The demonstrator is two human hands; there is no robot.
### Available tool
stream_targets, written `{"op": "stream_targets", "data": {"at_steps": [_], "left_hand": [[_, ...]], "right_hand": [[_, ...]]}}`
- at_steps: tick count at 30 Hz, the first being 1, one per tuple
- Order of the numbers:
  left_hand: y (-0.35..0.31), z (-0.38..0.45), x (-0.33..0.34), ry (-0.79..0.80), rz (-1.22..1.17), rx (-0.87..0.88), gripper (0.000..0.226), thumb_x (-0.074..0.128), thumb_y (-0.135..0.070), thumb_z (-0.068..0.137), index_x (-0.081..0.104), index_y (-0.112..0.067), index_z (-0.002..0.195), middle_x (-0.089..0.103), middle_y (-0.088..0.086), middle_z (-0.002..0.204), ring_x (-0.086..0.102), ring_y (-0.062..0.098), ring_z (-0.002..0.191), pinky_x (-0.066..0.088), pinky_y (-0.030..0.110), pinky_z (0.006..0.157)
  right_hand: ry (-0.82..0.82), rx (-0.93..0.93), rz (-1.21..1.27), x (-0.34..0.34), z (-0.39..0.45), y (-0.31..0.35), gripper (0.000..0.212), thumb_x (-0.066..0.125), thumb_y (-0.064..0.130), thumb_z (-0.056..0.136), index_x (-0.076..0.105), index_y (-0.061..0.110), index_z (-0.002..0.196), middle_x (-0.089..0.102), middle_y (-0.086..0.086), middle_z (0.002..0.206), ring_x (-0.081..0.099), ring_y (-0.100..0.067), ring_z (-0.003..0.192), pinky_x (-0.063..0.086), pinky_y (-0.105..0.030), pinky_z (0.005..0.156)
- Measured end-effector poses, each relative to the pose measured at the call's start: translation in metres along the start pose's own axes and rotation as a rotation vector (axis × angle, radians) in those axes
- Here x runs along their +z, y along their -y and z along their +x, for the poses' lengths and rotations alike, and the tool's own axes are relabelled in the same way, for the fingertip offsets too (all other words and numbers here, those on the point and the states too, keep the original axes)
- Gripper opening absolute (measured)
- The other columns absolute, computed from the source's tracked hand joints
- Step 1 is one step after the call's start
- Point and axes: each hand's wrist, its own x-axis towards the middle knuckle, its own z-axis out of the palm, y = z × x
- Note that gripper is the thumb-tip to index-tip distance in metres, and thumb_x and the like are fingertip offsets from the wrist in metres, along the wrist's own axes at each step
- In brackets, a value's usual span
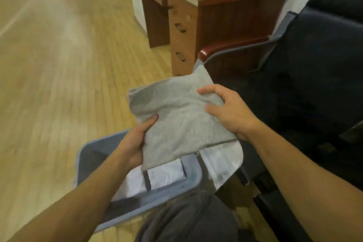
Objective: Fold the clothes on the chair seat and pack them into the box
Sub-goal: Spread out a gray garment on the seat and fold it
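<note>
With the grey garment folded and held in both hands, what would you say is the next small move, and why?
Probably lower the grey garment into the blue box. It already looks folded; the left hand and right hand each hold one side of it, above the box, where white clothes already lie.

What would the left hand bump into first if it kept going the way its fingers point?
Likely only the grey folded garment that the left hand already grips; beyond it stands the wooden desk, though depth is unclear.
</note>
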Motion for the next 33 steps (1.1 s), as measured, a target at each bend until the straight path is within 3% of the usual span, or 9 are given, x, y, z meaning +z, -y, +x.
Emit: {"op": "stream_targets", "data": {"at_steps": [3, 6, 13, 17, 21, 24, 28, 30, 33], "left_hand": [[0.004, 0.035, -0.065, -0.203, 0.109, -0.002, 0.037, 0.063, -0.037, 0.098, 0.069, -0.011, 0.124, 0.077, 0.012, 0.111, 0.077, 0.026, 0.091, 0.062, 0.036, 0.068], [0.031, 0.068, -0.124, -0.383, 0.158, -0.090, 0.033, 0.062, -0.041, 0.099, 0.071, -0.012, 0.114, 0.080, 0.008, 0.100, 0.078, 0.021, 0.082, 0.060, 0.033, 0.065], [0.109, 0.159, -0.281, -0.709, 0.169, -0.247, 0.044, 0.056, -0.055, 0.099, 0.073, -0.017, 0.113, 0.078, 0.009, 0.107, 0.072, 0.028, 0.101, 0.058, 0.045, 0.093], [0.144, 0.188, -0.344, -0.753, 0.328, -0.225, 0.031, 0.059, -0.045, 0.101, 0.073, -0.018, 0.105, 0.077, 0.013, 0.103, 0.073, 0.028, 0.095, 0.061, 0.050, 0.089], [0.167, 0.214, -0.393, -0.758, 0.627, -0.168, 0.013, 0.056, -0.030, 0.105, 0.067, -0.024, 0.108, 0.072, 0.000, 0.104, 0.069, 0.028, 0.104, 0.057, 0.040, 0.085], [0.186, 0.228, -0.414, -0.763, 0.796, -0.219, 0.036, 0.052, -0.023, 0.107, 0.054, -0.010, 0.140, 0.061, 0.010, 0.131, 0.057, 0.031, 0.125, 0.042, 0.032, 0.100], [0.207, 0.239, -0.422, -0.871, 0.888, -0.296, 0.032, 0.050, -0.016, 0.107, 0.052, 0.004, 0.132, 0.058, 0.026, 0.129, 0.057, 0.043, 0.120, 0.040, 0.035, 0.093], [0.208, 0.240, -0.418, -0.862, 0.974, -0.313, 0.045, 0.050, -0.013, 0.105, 0.038, -0.004, 0.147, 0.051, 0.023, 0.138, 0.054, 0.041, 0.123, 0.043, 0.036, 0.095], [0.210, 0.235, -0.405, -0.703, 1.297, -0.172, 0.081, 0.055, -0.011, 0.100, 0.006, -0.022, 0.163, 0.015, 0.011, 0.163, 0.034, 0.039, 0.144, 0.037, 0.053, 0.116]], "right_hand": [[0.132, 0.094, -0.015, 0.063, 0.045, -0.067, 0.039, 0.063, 0.007, 0.093, 0.063, 0.037, 0.120, 0.052, 0.022, 0.117, 0.053, -0.001, 0.105, 0.047, -0.014, 0.085], [0.240, 0.146, -0.028, 0.133, 0.075, -0.132, 0.045, 0.064, 0.002, 0.091, 0.059, 0.033, 0.124, 0.054, 0.018, 0.121, 0.052, -0.002, 0.111, 0.037, 0.001, 0.079], [0.503, 0.294, -0.019, 0.310, 0.124, -0.283, 0.064, 0.061, 0.003, 0.092, 0.043, 0.034, 0.145, 0.043, 0.012, 0.141, 0.045, -0.009, 0.128, 0.036, -0.006, 0.092], [0.546, 0.323, 0.063, 0.377, 0.128, -0.337, 0.070, 0.064, 0.001, 0.091, 0.038, 0.033, 0.149, 0.037, 0.019, 0.147, 0.035, 0.001, 0.135, 0.032, -0.014, 0.107], [0.570, 0.357, 0.116, 0.427, 0.130, -0.379, 0.074, 0.066, -0.004, 0.089, 0.036, 0.026, 0.150, 0.036, 0.015, 0.149, 0.032, 0.007, 0.133, 0.027, 0.001, 0.103], [0.576, 0.378, 0.080, 0.452, 0.127, -0.409, 0.079, 0.069, -0.005, 0.085, 0.035, 0.022, 0.151, 0.036, 0.008, 0.151, 0.035, -0.005, 0.139, 0.026, 0.001, 0.103], [0.640, 0.383, -0.028, 0.462, 0.123, -0.426, 0.085, 0.073, 0.003, 0.084, 0.030, 0.027, 0.154, 0.029, 0.001, 0.155, 0.035, -0.009, 0.136, 0.030, -0.015, 0.109], [0.647, 0.355, -0.135, 0.462, 0.121, -0.426, 0.087, 0.074, 0.012, 0.085, 0.027, 0.027, 0.156, 0.016, -0.001, 0.156, 0.033, -0.010, 0.132, 0.029, -0.015, 0.105], [0.562, 0.153, -0.480, 0.462, 0.121, -0.412, 0.084, 0.071, 0.020, 0.083, 0.028, 0.025, 0.155, 0.003, -0.001, 0.161, 0.021, -0.030, 0.144, 0.032, -0.038, 0.114]]}}
